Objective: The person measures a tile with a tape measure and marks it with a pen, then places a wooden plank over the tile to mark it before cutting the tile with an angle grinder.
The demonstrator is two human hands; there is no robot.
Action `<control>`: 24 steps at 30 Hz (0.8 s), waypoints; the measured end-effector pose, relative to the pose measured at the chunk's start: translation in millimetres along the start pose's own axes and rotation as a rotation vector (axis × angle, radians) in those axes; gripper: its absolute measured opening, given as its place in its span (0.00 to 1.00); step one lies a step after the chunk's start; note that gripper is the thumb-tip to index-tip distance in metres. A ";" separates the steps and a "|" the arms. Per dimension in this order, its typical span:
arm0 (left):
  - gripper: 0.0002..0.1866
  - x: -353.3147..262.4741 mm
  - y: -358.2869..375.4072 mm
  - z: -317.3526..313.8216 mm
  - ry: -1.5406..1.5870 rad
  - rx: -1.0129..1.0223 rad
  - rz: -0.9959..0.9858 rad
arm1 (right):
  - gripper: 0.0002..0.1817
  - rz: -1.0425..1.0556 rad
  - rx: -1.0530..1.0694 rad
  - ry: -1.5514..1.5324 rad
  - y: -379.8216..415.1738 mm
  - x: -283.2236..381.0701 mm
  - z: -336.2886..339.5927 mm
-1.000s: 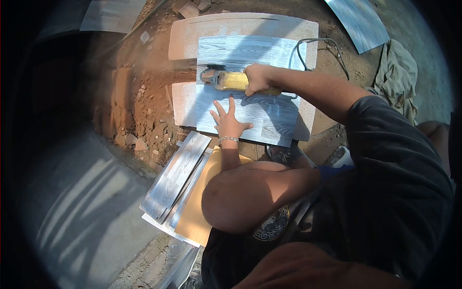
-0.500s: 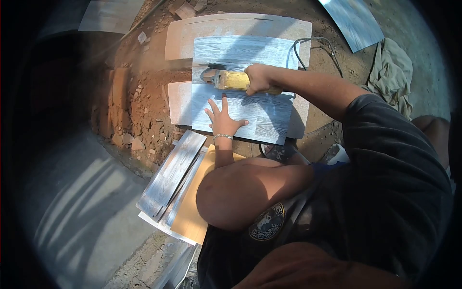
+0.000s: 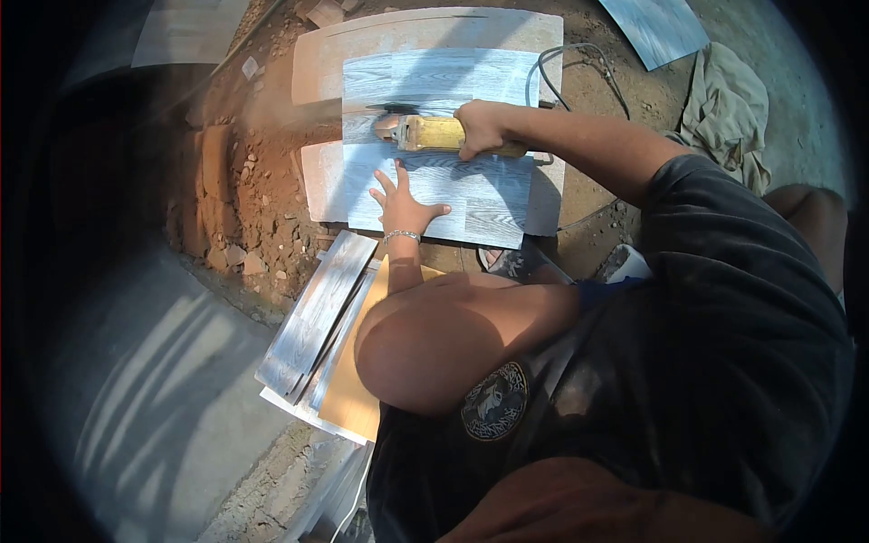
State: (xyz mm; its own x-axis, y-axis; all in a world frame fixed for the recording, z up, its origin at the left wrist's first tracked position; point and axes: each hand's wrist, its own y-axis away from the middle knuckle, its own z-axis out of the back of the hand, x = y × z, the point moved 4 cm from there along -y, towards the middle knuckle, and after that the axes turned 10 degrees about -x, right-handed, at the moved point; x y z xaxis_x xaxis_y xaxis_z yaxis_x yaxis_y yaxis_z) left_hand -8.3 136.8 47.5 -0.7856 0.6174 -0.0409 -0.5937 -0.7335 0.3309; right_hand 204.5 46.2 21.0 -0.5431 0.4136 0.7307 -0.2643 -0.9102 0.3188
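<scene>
Head view: the right hand [image 3: 480,127] is closed around a yellow angle grinder [image 3: 425,133] lying across a grey wood-grain tile [image 3: 480,195] on pale slabs [image 3: 317,181]. The left hand [image 3: 401,206] lies flat, fingers spread, on the tile just beside the grinder. Stacked tiles [image 3: 312,317] rest nearby on the dirt.

left hand [image 3: 399,207] pressed flat, fingers spread; right hand [image 3: 480,128] apparently clenched, arm reaching forward.

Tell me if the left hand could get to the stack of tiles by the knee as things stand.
Probably yes. The left hand lies flat on the tile being cut, holding nothing, and the stack of tiles sits just below it with nothing between them.
</scene>
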 end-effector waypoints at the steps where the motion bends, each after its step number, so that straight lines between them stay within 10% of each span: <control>1: 0.75 0.5 0.5 -1.3 -0.004 0.007 0.000 | 0.34 -0.001 0.002 0.009 1.8 -1.1 -2.2; 24: 0.77 3.9 -2.7 -8.1 0.028 0.025 0.033 | 0.34 0.011 0.003 -0.011 33.3 -26.0 5.8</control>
State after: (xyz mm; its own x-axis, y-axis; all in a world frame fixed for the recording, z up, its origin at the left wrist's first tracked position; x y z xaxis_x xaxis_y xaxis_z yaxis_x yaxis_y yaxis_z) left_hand -11.2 138.9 38.9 -0.8095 0.5844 -0.0558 -0.5631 -0.7460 0.3556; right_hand 214.4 5.0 16.1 -0.5373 0.4037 0.7405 -0.2559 -0.9147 0.3129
